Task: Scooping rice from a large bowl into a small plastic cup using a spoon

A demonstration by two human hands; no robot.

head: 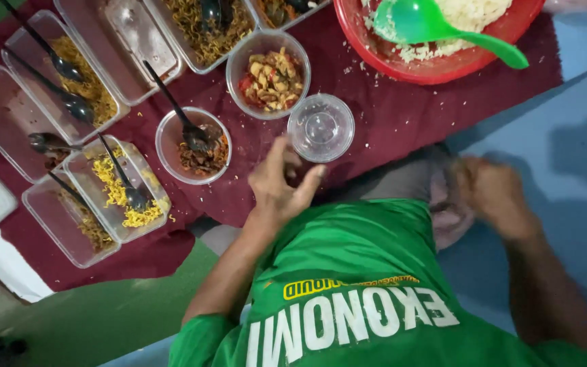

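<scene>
Left hand point(281, 183): is being held with fingers loosely spread, clamped on nothing, the fingertips just beside the small clear round plastic cup point(321, 127).
Right hand point(494, 194): is being seen blurred over the blue floor point(565, 156); whether it is closed or apart cannot be told, and nothing is being seen in it.
Cup position: the cup is being left upright and empty on the dark red cloth point(388, 115), between the left hand and the red plastic basin of white rice point(443, 64).
Handling, as a judgement: the cup is probably light, thin-walled and easily squashed, likely slippery; it is best being taken around the side wall near the rim with a gentle pinch.
Round containers: three are being counted, the empty cup, a clear round bowl of mixed chopped food point(268, 75) and a clear round bowl of dark brown food point(195, 146).
Rectangular clear trays: at least seven are being counted, several holding yellow noodles point(120, 190).
Black spoons: about six are being shown resting in the containers.
Green plastic rice scoop point(436, 27): one is being left lying in the basin.
</scene>
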